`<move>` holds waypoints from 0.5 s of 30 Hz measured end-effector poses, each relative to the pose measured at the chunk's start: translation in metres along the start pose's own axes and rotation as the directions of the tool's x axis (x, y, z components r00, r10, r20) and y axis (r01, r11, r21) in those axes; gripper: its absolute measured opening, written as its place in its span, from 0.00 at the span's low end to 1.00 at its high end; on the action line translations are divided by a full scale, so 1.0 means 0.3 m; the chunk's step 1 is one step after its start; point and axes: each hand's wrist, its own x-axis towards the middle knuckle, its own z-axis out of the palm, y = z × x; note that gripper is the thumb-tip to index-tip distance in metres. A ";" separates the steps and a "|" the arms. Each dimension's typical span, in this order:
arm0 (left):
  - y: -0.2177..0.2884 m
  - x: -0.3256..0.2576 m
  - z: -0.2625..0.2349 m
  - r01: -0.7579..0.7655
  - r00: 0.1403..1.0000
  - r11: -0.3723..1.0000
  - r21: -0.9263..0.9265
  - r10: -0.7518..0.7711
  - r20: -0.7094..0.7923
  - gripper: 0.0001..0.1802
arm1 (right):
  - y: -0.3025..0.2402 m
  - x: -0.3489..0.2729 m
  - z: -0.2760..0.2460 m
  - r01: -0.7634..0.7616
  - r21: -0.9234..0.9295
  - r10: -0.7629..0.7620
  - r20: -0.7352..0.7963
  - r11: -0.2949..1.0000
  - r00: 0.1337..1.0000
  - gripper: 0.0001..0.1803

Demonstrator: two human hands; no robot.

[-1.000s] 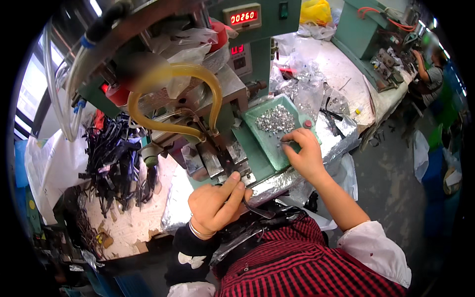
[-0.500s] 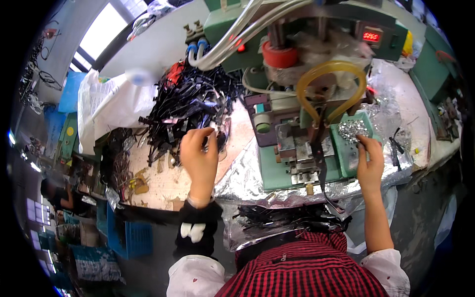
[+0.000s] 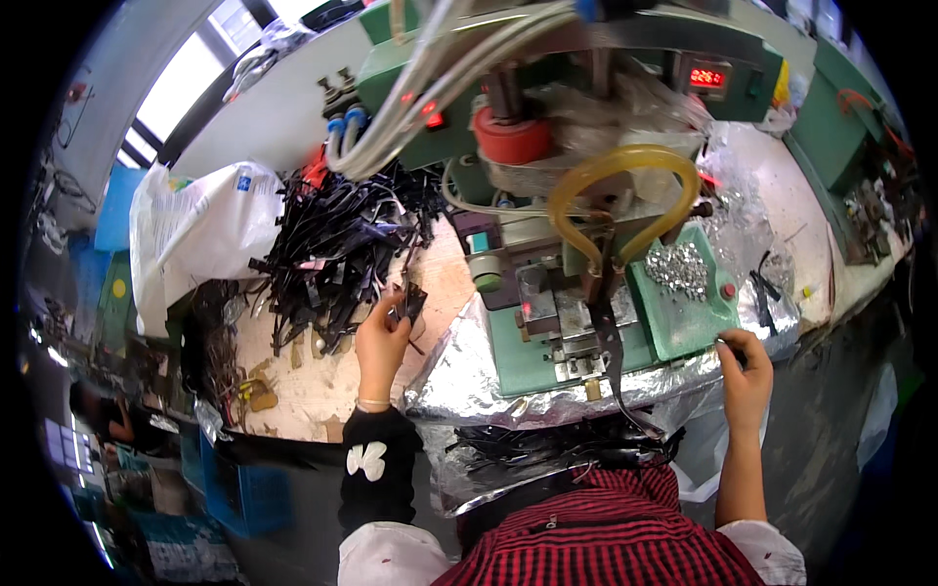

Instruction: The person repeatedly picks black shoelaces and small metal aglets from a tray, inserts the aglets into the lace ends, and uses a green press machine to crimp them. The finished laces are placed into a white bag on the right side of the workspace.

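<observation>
My left hand [image 3: 381, 347] is at the near edge of a heap of black strips [image 3: 337, 249], its fingers pinched on a black strip [image 3: 414, 305] lifted at the heap's side. My right hand [image 3: 746, 386] is just off the near right corner of a green tray [image 3: 674, 342], thumb and forefinger together; a tiny glint shows at the tips, too small to name. Small shiny metal pieces [image 3: 676, 271] lie in the tray. Between my hands stands a green press machine [image 3: 523, 356] with a looped yellow tube [image 3: 625, 156]. Another black strip [image 3: 610, 356] hangs down at its front.
Bundled black strips [image 3: 557, 449] lie in plastic across my lap. A white bag [image 3: 205, 220] stands left of the heap. Silver foil [image 3: 454, 376] covers the bench's front edge. Loose black pieces [image 3: 762, 293] lie right of the tray. A blue crate [image 3: 244, 483] sits below left.
My right hand has left the metal pieces and come nearer me, out of the tray. My left hand has moved slightly nearer, now with a black strip at its fingertips. The view has shifted.
</observation>
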 end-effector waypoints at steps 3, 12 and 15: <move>0.053 -0.041 -0.018 0.223 0.967 0.853 -0.472 -0.131 0.220 0.12 | -0.183 0.035 0.103 0.134 0.100 -0.147 0.133 0.986 0.980 0.08; 0.166 -0.132 0.026 -0.022 0.975 0.788 -0.616 -0.120 -0.189 0.10 | -0.317 0.106 0.401 0.308 0.244 -0.299 -0.074 0.920 0.952 0.22; 0.356 -0.160 -0.039 -0.179 0.954 0.684 -0.707 -0.056 -0.296 0.10 | -0.319 0.103 0.408 0.231 0.298 -0.233 -0.031 0.926 0.972 0.25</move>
